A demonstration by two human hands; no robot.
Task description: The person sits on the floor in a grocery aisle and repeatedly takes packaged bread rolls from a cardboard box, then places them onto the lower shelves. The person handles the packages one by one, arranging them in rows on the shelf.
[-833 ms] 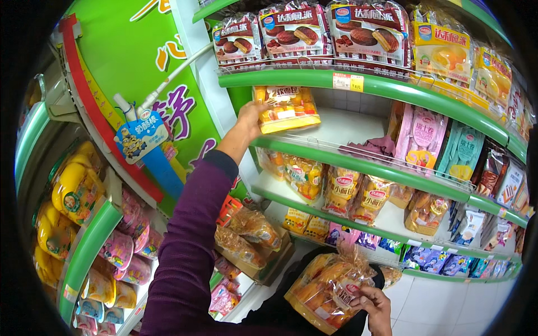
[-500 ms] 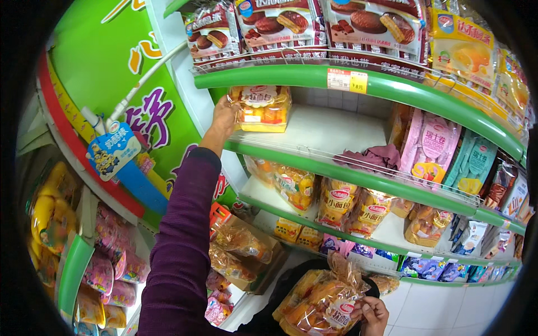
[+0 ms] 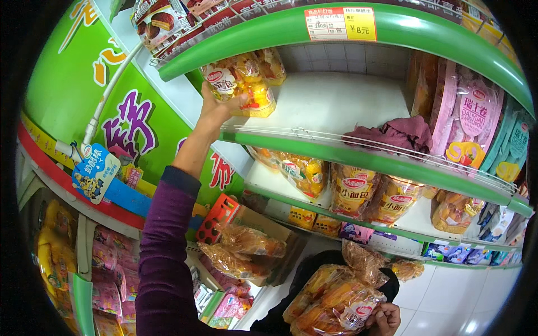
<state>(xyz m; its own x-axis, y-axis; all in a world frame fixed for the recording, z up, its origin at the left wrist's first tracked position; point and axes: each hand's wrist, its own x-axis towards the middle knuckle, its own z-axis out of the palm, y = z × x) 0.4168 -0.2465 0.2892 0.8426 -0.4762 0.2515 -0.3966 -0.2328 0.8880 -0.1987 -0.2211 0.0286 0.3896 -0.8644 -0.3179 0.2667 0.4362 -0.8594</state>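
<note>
My left hand reaches up to the left end of the upper shelf. It grips the side of a clear bag of bread rolls, thumb across the front and the other fingers mostly hidden. Right behind that bag, a second one shows in part. Low in front of my body, my right hand has its fingers closed on the edge of another bag of bread, its top gathered and twisted.
A crumpled purple cloth lies on the same shelf, beside pink cake-roll packs. Bread bags line the shelf below. A cardboard box with bagged bread stands lower left. A wire rail edges the upper shelf.
The view has shifted closer to the shelf. The bag at my left hand now sits at an angle, and the one behind it has come into sight. My right hand keeps its bag.
</note>
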